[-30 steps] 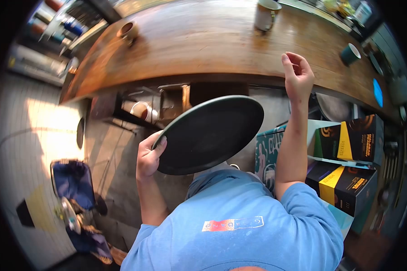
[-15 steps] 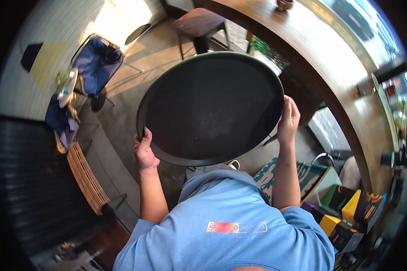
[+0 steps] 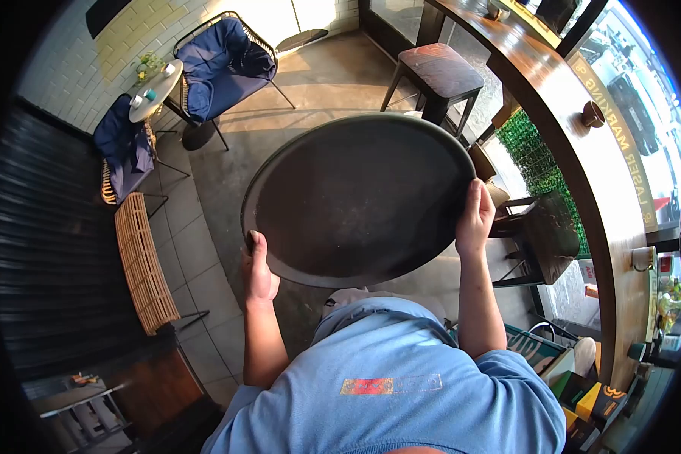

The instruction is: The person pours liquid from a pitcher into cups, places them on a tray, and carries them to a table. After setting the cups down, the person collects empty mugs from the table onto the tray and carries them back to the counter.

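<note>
A large oval black serving tray (image 3: 356,204) is held out in front of my body, its bare upper face toward me. My left hand (image 3: 260,271) grips the lower left rim, thumb on top and the other fingers hidden beneath. At the right rim, my right hand (image 3: 474,219) holds on with the thumb over the edge; its remaining fingers are mostly behind the tray. Some pale specks and scuffs mark the tray's surface.
Along the right runs a curved wooden counter (image 3: 575,151) with a brown cup (image 3: 592,115) on it. Stools (image 3: 440,69) stand beyond the tray and a dark one (image 3: 541,238) beside it. Cushioned chairs (image 3: 223,68), a small round table (image 3: 157,91) and a wicker bench (image 3: 140,265) are at left.
My view has moved forward and turned, so the chairs, stool and counter appear shifted. The tray stays in both hands and sits slightly lower in view.
</note>
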Demonstrator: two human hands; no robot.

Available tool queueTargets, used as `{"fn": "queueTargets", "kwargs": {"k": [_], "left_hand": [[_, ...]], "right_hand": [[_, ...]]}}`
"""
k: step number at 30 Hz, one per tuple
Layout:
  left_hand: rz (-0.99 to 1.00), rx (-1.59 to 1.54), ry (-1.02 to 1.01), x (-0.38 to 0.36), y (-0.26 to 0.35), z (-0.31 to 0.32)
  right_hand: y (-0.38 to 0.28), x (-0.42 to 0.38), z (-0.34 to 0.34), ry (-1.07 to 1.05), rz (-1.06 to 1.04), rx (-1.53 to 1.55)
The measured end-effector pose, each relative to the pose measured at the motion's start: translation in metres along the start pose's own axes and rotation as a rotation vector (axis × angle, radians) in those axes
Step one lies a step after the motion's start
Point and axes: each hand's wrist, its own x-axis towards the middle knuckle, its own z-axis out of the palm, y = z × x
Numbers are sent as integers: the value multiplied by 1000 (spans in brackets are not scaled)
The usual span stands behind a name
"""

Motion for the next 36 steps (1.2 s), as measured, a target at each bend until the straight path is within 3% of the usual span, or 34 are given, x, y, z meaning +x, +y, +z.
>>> {"fn": "queueTargets", "kwargs": {"k": [1, 3, 9, 11, 15, 19, 25, 30, 36], "left_hand": [[-9, 1, -9, 11, 5, -3], [84, 231, 47, 31, 12, -6], [-29, 134, -5, 85, -4, -11], [-28, 130, -28, 91, 3, 14], [34, 169, -72, 113, -14, 26], [67, 234, -52, 116, -18, 73], [111, 267, -34, 119, -50, 139], [93, 350, -23, 121, -79, 193], [131, 425, 1, 118, -105, 239]], "right_hand": [[9, 3, 3, -74, 2, 22], [14, 8, 22, -16, -23, 16], [-3, 35, 23, -70, 40, -23], [-2, 57, -1, -37, 64, 38], [-31, 108, -54, 227, -42, -289], [-49, 174, -132, 437, 13, -414], [-38, 273, -239, 703, 226, -253], [-21, 325, -286, 619, 297, -138], [-27, 347, -286, 634, 348, -89]]}}
